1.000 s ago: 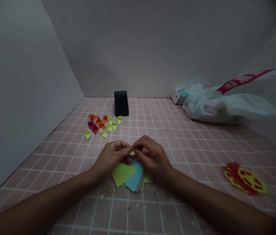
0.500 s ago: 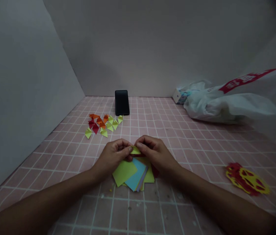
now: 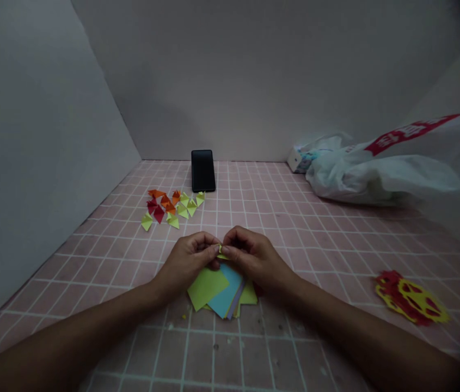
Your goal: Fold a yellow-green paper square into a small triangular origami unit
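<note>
Between my two hands is a small piece of yellow folded paper [image 3: 223, 255], mostly hidden by the fingers. My left hand [image 3: 191, 258] pinches its left end between thumb and fingers. On the other end, my right hand [image 3: 256, 258] is closed, its thumb pressed over the paper. Just beneath the hands lies a fanned stack of coloured paper squares [image 3: 225, 288], with yellow-green, light blue and purple sheets showing. Farther off to the left sit several small folded paper pieces [image 3: 166, 207] in yellow, orange and red.
A black phone [image 3: 203, 170] leans at the back. Behind on the right are a white plastic bag [image 3: 348, 177] with red print and a small box [image 3: 296, 159]. Red and yellow cut-out shapes [image 3: 411, 299] lie at the right. Walls enclose the pink tiled-pattern surface [image 3: 140, 348].
My right thumb has moved left and down over the yellow paper, so less of it shows. The red edge seen under it before is now hidden. My left hand stays in place.
</note>
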Demonstrator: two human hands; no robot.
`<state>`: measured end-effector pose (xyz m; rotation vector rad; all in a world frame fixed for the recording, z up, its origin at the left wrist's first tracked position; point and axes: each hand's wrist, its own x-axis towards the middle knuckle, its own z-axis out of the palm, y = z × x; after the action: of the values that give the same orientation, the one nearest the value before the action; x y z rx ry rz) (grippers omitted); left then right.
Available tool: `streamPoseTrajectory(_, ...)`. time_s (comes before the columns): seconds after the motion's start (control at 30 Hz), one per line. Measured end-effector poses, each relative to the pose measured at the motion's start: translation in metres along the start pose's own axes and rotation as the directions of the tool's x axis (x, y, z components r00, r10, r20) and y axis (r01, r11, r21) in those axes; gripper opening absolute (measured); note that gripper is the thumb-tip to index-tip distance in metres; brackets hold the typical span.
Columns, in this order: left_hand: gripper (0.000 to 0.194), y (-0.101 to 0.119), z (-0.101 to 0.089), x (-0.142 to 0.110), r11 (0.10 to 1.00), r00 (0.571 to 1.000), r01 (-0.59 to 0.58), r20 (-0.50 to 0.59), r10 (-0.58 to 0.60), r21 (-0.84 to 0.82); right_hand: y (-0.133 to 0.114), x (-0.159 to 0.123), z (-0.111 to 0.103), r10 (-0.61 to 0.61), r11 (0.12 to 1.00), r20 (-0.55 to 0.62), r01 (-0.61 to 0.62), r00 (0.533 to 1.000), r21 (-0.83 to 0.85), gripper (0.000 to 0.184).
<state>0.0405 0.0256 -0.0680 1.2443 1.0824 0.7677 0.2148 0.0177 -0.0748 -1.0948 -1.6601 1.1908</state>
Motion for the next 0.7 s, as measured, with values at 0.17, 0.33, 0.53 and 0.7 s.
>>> streamPoseTrajectory(0.17,0.02,0.0,0.0002,0.0007,1.0,1.0,0.011,-0.006,-0.011,-0.016,-0.0002,-0.0008,-0.0002,-0.139,0.961,-0.023,0.129,0.99,-0.243,0.015)
streamPoseTrajectory(0.33,0.021,0.0013,0.0008,-0.0011,1.0,1.0,0.006,-0.006,-0.006,0.004,-0.0004,-0.001,0.0006,-0.212,0.924,-0.024,0.192,0.977,-0.331,0.019)
streamPoseTrajectory(0.53,0.024,0.0024,0.0014,-0.0022,1.0,1.0,0.004,0.027,-0.003,-0.028,0.0012,-0.0005,0.0005,-0.234,0.913,-0.025,0.211,0.972,-0.349,0.019)
streamPoseTrajectory(0.7,0.031,0.0,0.0022,-0.0001,0.998,0.999,0.025,0.043,-0.022,-0.065,0.0004,-0.002,0.0005,-0.211,0.921,-0.026,0.19,0.977,-0.341,0.019)
